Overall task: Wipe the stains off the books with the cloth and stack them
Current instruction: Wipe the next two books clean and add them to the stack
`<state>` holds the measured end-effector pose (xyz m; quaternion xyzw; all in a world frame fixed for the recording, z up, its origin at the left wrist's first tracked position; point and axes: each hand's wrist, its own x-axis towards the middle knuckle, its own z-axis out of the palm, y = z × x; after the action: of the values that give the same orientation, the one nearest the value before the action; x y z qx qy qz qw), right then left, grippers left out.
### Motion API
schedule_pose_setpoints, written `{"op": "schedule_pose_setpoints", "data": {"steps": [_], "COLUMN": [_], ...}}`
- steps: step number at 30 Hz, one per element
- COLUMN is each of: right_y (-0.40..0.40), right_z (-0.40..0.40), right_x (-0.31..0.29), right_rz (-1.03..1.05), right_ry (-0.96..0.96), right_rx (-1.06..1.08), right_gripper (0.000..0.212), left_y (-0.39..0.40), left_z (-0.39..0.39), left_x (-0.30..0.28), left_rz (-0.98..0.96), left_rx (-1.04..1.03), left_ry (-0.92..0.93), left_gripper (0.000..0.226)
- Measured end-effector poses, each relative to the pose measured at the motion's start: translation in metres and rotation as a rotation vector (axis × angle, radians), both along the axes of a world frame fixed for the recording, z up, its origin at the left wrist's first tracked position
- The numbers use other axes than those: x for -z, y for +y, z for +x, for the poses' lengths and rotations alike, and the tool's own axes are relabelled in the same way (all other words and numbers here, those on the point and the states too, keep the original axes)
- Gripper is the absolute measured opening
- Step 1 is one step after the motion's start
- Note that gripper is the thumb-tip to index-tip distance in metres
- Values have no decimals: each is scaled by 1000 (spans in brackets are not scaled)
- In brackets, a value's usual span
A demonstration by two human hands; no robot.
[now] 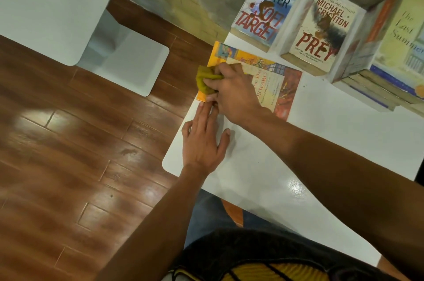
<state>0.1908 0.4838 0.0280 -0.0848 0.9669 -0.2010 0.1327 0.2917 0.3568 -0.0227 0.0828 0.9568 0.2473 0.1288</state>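
A yellow and orange book (pixel 278 84) lies flat near the left edge of the white table (pixel 286 159). My right hand (pixel 231 92) grips an olive-yellow cloth (pixel 206 79) and presses it on the book's left part. My left hand (pixel 205 136) lies flat on the table with straight fingers, their tips touching the book's near edge. Behind it lie two stained books: "Soft Target" (pixel 266 7) with brown blotches and "Prey" (pixel 321 30) with a brown blotch. At the right stands a stack of books (pixel 385 69) topped by a pale yellow one.
The table's left edge and rounded corner (pixel 168 163) are close to my left hand, with wooden floor (pixel 68 154) beyond. Another white table (pixel 46 5) with a white base stands at the upper left. My lap is under the near edge.
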Motion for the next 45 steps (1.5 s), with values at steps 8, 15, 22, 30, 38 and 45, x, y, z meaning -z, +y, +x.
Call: {"op": "schedule_pose_setpoints", "data": {"steps": [8, 15, 22, 30, 38, 45], "right_y": [5, 53, 94, 116, 118, 113], "right_z": [2, 21, 43, 55, 57, 57], "right_x": [5, 7, 10, 7, 3, -3], "right_rz": [26, 12, 32, -13, 35, 76], "right_ry": [-19, -3, 27, 18, 5, -41], "right_rx": [89, 259, 362, 430, 465, 569], "right_gripper": [36, 35, 35, 41, 42, 40], "left_y": [0, 0, 2, 2, 3, 3], "left_z": [0, 1, 0, 1, 0, 0], "left_x": [5, 6, 6, 7, 6, 7], "left_rz": [-16, -42, -76, -86, -78, -81], "left_rx": [-1, 6, 17, 14, 1, -2], "left_ry": [-18, 18, 20, 36, 32, 19], "left_gripper": [70, 69, 68, 67, 66, 67]}}
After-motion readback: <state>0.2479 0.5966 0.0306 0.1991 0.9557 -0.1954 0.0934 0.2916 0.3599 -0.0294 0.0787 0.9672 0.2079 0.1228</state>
